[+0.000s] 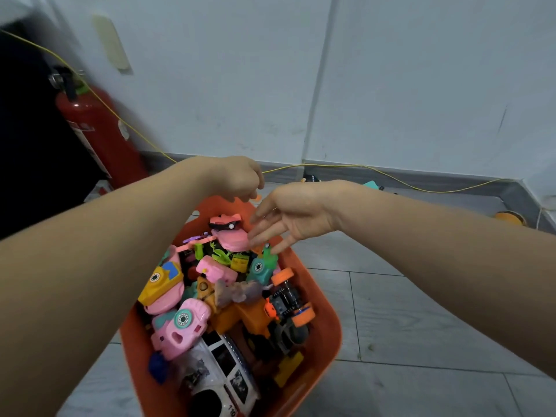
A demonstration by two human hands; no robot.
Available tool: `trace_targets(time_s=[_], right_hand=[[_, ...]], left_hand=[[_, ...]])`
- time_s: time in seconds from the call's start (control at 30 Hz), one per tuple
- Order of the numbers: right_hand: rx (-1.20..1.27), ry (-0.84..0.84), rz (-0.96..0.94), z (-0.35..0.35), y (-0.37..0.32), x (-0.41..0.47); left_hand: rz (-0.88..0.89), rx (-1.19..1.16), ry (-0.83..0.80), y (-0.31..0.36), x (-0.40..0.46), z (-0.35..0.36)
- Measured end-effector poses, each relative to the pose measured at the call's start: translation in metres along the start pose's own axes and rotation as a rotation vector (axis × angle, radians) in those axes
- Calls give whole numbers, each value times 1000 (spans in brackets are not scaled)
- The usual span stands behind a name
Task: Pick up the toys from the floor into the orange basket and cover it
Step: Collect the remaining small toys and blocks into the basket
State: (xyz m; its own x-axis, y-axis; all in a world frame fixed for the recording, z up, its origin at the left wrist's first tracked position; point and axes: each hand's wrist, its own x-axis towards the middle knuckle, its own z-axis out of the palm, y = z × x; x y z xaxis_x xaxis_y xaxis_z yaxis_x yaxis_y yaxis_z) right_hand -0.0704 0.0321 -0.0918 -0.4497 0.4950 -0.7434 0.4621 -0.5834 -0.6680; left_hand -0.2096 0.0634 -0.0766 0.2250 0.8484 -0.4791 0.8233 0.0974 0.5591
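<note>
Orange basket (323,335) sits on the grey tiled floor (421,341), heaped with plastic toys; my left forearm hides its near-left rim. I count one white toy car (222,374) cut off at the frame's bottom and one orange-wheeled buggy (290,296). Left hand (237,179) is over the far rim, fingers curled under; what they hold I cannot tell. Right hand (294,218) hovers above the toys, fingers spread straight, holding nothing. One red fire extinguisher (96,130) stands by the wall, blurred.
</note>
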Motion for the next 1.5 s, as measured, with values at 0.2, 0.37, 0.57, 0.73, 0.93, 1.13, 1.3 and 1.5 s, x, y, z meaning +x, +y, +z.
trace_targets(time_s=[0.2, 0.37, 0.57, 0.73, 0.93, 1.13, 1.3, 1.5], right_hand=[[-8, 93, -47, -13, -1, -2], [-286, 574, -57, -75, 26, -7], [-714, 814, 104, -153, 107, -4], [-676, 879, 158, -202, 179, 22], [-605, 914, 241, -251, 239, 55], [-550, 986, 187, -301, 249, 80], [-687, 993, 183, -317, 250, 106], [-905, 1158, 26, -320, 261, 113]], left_hand=[[9, -67, 60, -1, 4, 6], [119, -114, 229, 25, 29, 28], [143, -19, 70, 83, 90, 106], [63, 94, -72, 104, 149, 170], [5, 351, -46, 104, 216, 212], [20, 497, 43, 107, 275, 225], [73, 591, 38, 114, 308, 229], [119, 791, 17, 119, 334, 228]])
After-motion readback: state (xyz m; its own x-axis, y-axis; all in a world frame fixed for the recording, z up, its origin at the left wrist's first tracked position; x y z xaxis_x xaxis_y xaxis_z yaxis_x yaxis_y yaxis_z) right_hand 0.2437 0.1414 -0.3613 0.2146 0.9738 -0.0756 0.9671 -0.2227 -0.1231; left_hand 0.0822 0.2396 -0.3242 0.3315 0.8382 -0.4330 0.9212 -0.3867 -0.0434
